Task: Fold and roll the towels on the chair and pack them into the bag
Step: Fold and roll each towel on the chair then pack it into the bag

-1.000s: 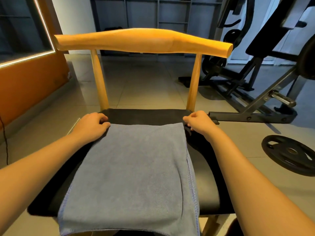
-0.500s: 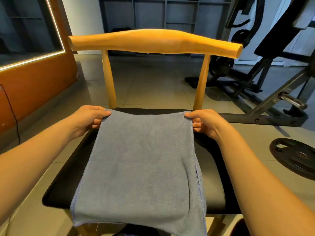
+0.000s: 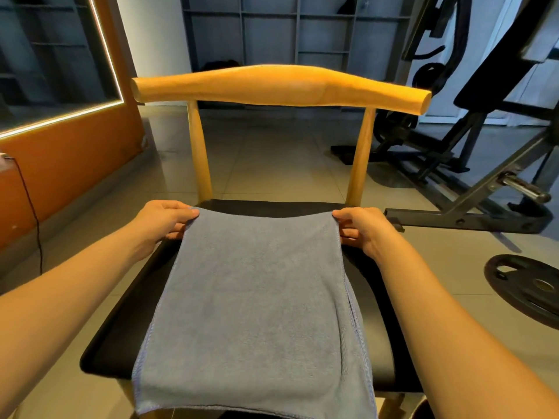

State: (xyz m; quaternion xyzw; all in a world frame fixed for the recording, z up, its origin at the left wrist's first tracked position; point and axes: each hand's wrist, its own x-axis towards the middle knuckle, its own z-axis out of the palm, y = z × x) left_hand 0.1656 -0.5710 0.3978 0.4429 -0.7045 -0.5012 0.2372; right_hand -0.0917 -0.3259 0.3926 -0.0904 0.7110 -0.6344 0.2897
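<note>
Hands outstretched: left hand (image 3: 161, 220), right hand (image 3: 361, 226) each pinch far corner of grey towel (image 3: 251, 313) over chair (image 3: 281, 83) seat.

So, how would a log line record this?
left hand pinches grey towel corner | right hand pinches other corner | towel lies on chair seat

We see a wooden chair with a black padded seat (image 3: 121, 352) standing on the grey tiled floor (image 3: 266, 164). A folded grey-blue terry towel (image 3: 251, 313) lies across the seat, its near edge overhanging the front. A black round weight plate (image 3: 526, 288) lies on the floor to the right.
</note>
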